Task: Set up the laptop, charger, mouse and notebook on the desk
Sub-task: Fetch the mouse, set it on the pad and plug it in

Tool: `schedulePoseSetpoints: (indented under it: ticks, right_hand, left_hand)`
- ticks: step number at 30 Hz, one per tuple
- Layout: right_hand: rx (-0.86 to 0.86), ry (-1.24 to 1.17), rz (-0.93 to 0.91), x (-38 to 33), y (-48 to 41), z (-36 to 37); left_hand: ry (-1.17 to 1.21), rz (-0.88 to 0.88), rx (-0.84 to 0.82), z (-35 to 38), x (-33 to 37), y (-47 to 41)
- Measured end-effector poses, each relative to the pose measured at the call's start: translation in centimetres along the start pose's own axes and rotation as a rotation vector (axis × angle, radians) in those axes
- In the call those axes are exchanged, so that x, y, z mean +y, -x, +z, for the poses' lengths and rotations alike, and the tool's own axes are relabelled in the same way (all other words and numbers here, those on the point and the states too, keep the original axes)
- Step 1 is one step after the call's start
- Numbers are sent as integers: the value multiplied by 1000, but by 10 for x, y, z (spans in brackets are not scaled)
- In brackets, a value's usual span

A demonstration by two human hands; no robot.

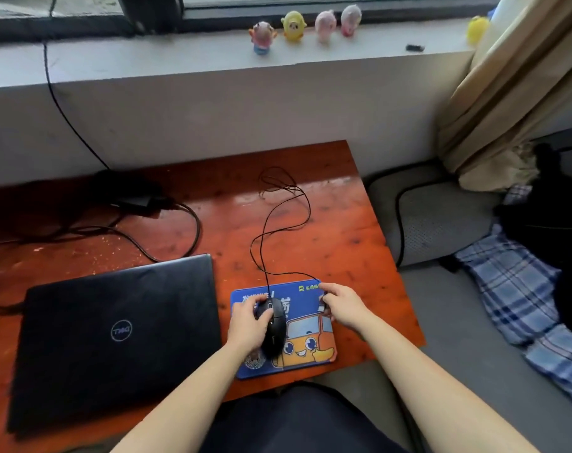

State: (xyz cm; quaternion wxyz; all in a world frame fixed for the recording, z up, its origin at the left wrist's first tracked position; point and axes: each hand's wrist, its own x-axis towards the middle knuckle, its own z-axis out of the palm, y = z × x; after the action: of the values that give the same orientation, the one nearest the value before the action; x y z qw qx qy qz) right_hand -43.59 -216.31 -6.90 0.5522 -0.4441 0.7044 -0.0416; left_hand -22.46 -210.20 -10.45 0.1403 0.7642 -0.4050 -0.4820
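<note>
Head view looks down on a reddish-brown wooden worktop (343,230) below a grey window ledge (147,63). A closed black laptop (114,335) with a round silver logo lies flat at the near left. Just to its right lies a blue rectangular mouse pad (310,341) printed with an orange cartoon bus, close to the worktop's near right corner.

A black corded mouse (276,322) sits on the left half of the pad. The left hand (247,325) rests over it, its fingers curled round the mouse's left side and front. The right hand (343,305) hovers over the pad's far right corner, its fingers pinching the silver-tipped plug (322,307) of the thin black mouse cable (261,243), which loops away across the worktop.

A black charger brick (137,199) lies at the far left of the worktop, its thick cable curving towards the laptop's far edge.

Small toy figurines (292,26) stand in a row on the ledge. A beige curtain (507,103) hangs on the right above a blue plaid cloth (520,289).
</note>
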Motion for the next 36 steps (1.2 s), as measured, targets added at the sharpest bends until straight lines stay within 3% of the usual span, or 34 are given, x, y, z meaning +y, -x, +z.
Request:
schedulePoseSetpoints:
  ticks: [5, 9, 13, 17, 22, 25, 29, 36]
  right_hand:
    - [61, -139, 5, 5, 14, -6]
    - [67, -247, -6, 0, 25, -17]
    - [-123, -388, -117, -16, 39, -18]
    - [-401, -265, -245, -32, 40, 5]
    - [-692, -89, -300, -42, 46, 51]
    - [-768, 97, -341, -41, 53, 72]
    - [-656, 194, -395, -47, 58, 90]
    - [-210, 262, -448, -73, 52, 130]
  left_hand:
    - [61, -13, -72, -11, 2, 0]
    - [229, -158, -107, -23, 6, 6]
    - [352, -197, 9, -42, 0, 24]
    - [575, -253, 105, -64, -4, 48]
    - [1128, -387, -104, -90, -21, 82]
    - [1315, -358, -100, -106, -28, 94]
    - [1276, -272, -23, -132, -36, 93]
    - [1385, -70, 175, -216, -51, 69]
